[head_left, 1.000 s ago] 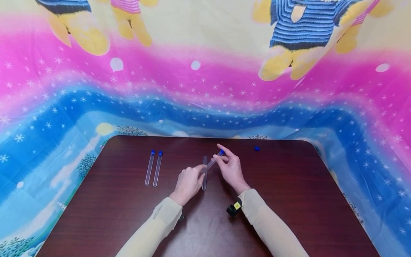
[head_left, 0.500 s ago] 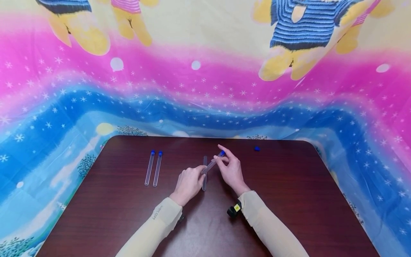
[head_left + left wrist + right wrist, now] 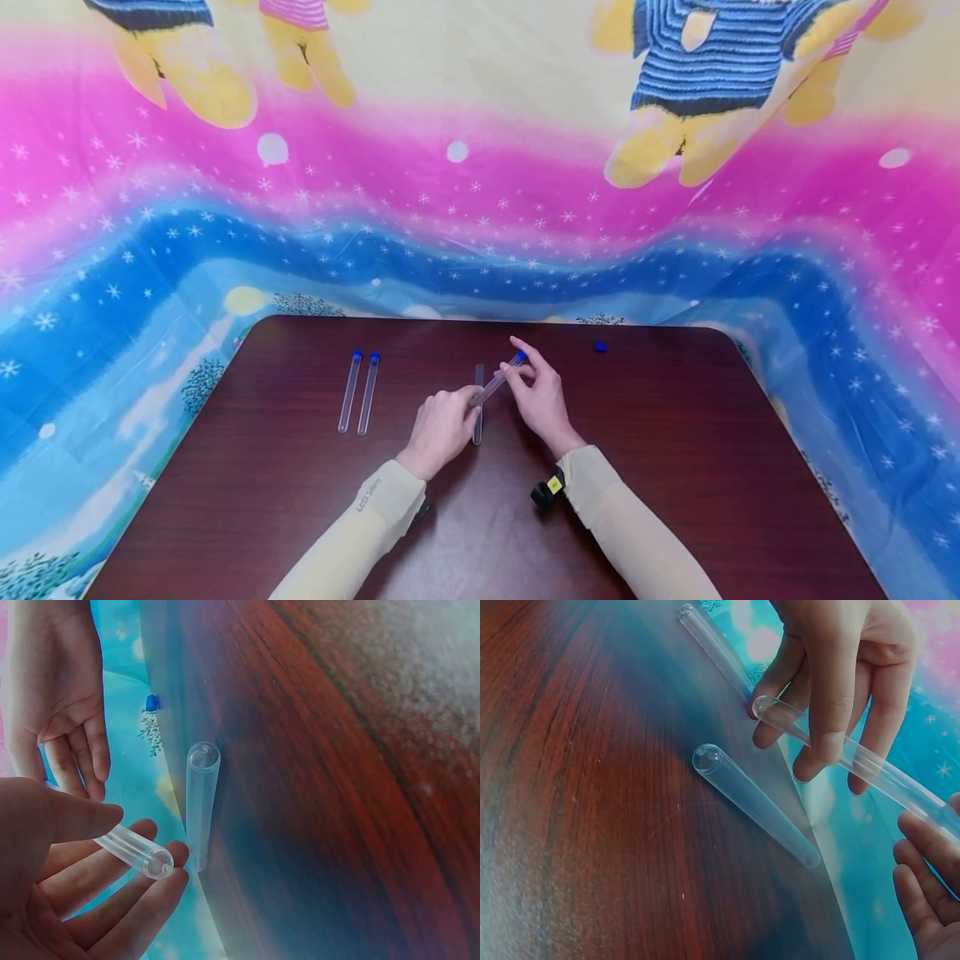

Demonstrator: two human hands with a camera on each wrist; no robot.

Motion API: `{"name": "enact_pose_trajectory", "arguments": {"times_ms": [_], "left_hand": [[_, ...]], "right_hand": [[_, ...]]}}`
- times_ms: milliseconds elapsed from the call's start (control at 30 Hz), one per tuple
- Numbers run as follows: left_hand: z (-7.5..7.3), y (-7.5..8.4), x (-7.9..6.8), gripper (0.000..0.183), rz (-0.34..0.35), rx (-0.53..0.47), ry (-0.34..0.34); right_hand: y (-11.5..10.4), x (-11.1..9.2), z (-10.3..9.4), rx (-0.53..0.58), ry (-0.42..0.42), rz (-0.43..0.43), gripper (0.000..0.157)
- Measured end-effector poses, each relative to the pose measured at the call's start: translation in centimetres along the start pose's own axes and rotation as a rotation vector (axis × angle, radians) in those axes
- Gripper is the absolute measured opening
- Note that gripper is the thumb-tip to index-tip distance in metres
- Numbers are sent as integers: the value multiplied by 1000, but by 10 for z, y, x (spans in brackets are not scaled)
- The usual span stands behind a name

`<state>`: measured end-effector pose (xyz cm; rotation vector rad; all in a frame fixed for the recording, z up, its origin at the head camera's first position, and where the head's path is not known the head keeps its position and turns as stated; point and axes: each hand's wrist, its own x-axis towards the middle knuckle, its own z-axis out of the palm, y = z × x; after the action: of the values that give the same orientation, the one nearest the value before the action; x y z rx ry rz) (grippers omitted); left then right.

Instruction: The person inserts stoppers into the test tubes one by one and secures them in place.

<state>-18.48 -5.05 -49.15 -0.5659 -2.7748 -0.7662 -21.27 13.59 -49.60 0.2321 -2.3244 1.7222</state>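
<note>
A clear test tube (image 3: 492, 388) slants up to the right between the two hands. My left hand (image 3: 441, 423) pinches its lower part between thumb and fingers; the rounded bottom (image 3: 159, 864) pokes out in the left wrist view. At the upper end my right hand (image 3: 542, 402) grips around the blue cap (image 3: 521, 357), partly covered by its fingers. Beneath the held tube, an uncapped test tube (image 3: 477, 427) lies on the table, also plain in the right wrist view as a clear tube (image 3: 757, 808).
Two blue-capped test tubes (image 3: 348, 396) (image 3: 368, 398) lie side by side on the left of the dark wooden table (image 3: 255, 492). A loose blue cap (image 3: 600, 347) rests near the back edge at right. A printed cloth (image 3: 480, 183) hangs behind the table.
Both hands stay almost in place around the tube. The right hand and the capped end shift very slightly right; the things on the table have not moved.
</note>
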Motion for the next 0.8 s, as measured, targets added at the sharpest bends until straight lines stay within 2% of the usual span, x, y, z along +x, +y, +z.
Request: {"name": "enact_pose_trajectory", "arguments": {"times_ms": [467,800], "left_hand": [[-3,0,1,27,-28,-26,9],[-3,-3,0,26,-32,-31,29]], "right_hand": [[4,2,-5,-40,24,-18,59],[7,3,-8,-51,24,-26,56]]}}
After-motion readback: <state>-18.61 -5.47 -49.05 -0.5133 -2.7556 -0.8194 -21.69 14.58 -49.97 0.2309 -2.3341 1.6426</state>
